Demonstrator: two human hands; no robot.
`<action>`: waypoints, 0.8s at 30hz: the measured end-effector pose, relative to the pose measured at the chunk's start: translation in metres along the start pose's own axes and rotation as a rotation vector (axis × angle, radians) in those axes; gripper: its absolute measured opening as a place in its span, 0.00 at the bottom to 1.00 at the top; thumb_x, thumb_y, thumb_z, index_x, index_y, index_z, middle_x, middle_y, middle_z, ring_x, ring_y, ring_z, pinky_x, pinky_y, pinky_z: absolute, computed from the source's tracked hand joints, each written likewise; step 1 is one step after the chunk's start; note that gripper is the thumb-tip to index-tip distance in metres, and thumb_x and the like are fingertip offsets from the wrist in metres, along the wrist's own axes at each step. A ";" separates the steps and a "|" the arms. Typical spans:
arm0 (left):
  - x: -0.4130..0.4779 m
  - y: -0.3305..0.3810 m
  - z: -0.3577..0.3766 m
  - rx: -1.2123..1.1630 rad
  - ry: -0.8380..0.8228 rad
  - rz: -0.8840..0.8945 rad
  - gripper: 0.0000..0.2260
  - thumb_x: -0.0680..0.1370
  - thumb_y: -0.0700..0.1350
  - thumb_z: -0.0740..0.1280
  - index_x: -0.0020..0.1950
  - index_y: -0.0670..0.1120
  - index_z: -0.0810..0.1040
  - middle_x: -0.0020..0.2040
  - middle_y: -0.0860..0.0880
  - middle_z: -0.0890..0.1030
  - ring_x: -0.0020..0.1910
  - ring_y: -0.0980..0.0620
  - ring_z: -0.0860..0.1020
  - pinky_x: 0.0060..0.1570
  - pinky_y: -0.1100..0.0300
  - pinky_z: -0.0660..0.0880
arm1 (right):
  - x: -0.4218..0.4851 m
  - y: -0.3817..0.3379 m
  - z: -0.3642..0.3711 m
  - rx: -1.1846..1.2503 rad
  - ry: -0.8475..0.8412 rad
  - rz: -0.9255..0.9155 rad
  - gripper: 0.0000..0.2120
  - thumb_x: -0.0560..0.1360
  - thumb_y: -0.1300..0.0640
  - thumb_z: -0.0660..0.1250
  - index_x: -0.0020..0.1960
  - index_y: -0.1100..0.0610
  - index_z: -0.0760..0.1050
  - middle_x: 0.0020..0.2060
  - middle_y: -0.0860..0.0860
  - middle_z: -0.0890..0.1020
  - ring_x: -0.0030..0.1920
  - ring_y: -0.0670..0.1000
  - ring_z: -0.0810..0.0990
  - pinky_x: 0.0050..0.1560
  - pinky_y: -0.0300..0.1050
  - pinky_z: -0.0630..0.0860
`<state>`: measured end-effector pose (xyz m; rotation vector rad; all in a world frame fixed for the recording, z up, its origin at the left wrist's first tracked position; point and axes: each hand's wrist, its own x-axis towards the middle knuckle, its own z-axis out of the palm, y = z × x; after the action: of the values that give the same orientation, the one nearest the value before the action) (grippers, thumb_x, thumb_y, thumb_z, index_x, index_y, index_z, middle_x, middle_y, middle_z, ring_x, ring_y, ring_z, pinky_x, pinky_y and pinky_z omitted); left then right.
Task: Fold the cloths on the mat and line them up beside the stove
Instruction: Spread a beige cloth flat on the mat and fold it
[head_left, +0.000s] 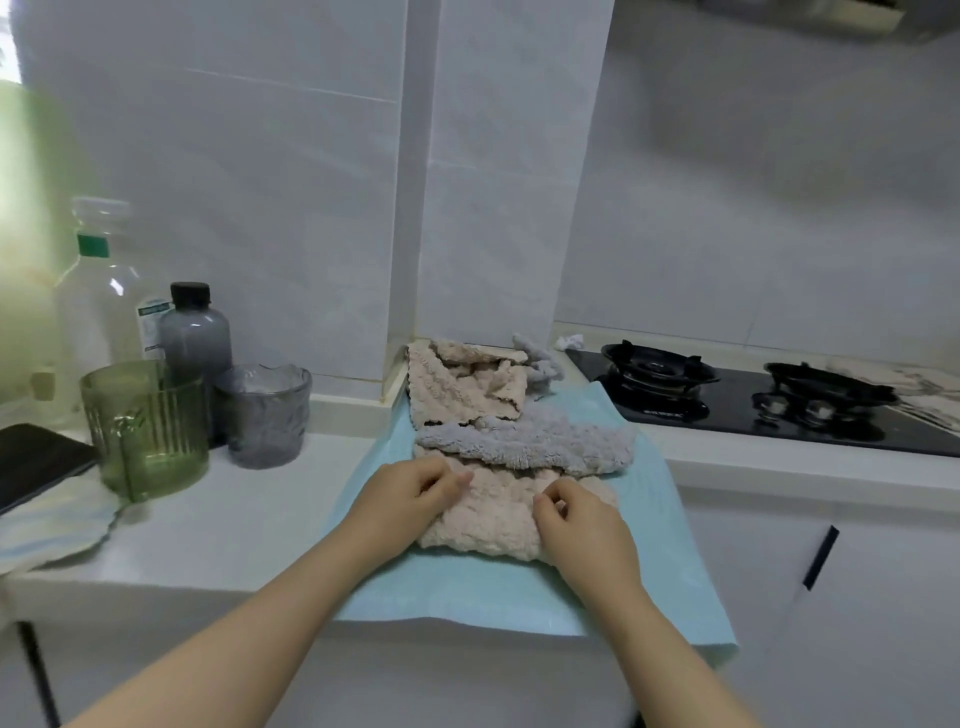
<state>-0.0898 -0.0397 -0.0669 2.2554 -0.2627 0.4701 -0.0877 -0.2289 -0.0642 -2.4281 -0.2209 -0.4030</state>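
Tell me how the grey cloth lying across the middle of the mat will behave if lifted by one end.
The grey cloth will probably flop and hang limp: it already lies rumpled with wavy edges. Its fluffy pile suggests it is light and grips rather than slides. Its front edge seems to overlap the nearer beige cloth, so pulling may drag that.

Pale blue rectangular mat (519, 587): flat on the counter, front edge hanging over, just left of the black glass two-burner stove (727, 410). Near beige fluffy cloth (488, 519): partly folded, rumpled, mid-mat. Grey fluffy cloth (545, 441): spread crosswise just behind it, overlapping its far edge. Far beige fluffy cloth (462, 379): crumpled, unfolded, back-left by the wall. Small grey crumpled cloth (543, 364): back edge, between that one and the stove.
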 end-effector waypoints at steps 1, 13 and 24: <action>0.002 0.000 0.001 -0.076 -0.007 -0.040 0.17 0.79 0.52 0.59 0.34 0.46 0.75 0.35 0.50 0.78 0.35 0.55 0.72 0.37 0.64 0.66 | 0.002 0.001 0.000 -0.016 -0.007 0.011 0.10 0.76 0.50 0.58 0.43 0.54 0.73 0.37 0.50 0.80 0.38 0.50 0.77 0.36 0.46 0.71; 0.105 -0.009 0.000 0.368 -0.242 -0.063 0.16 0.72 0.52 0.69 0.58 0.52 0.76 0.54 0.53 0.77 0.54 0.52 0.76 0.55 0.57 0.73 | 0.109 0.031 -0.013 -0.287 -0.230 0.096 0.20 0.73 0.58 0.59 0.64 0.46 0.69 0.55 0.50 0.79 0.56 0.54 0.76 0.54 0.50 0.76; 0.182 -0.005 0.001 -0.014 0.429 -0.134 0.06 0.76 0.40 0.61 0.46 0.48 0.76 0.38 0.50 0.76 0.40 0.50 0.71 0.35 0.59 0.62 | 0.184 -0.007 -0.003 0.271 0.252 -0.086 0.16 0.77 0.63 0.56 0.60 0.53 0.73 0.42 0.46 0.77 0.40 0.45 0.73 0.35 0.28 0.65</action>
<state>0.0775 -0.0440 0.0049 2.0795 0.1043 0.8573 0.0826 -0.2157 0.0048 -2.0850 -0.2520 -0.6666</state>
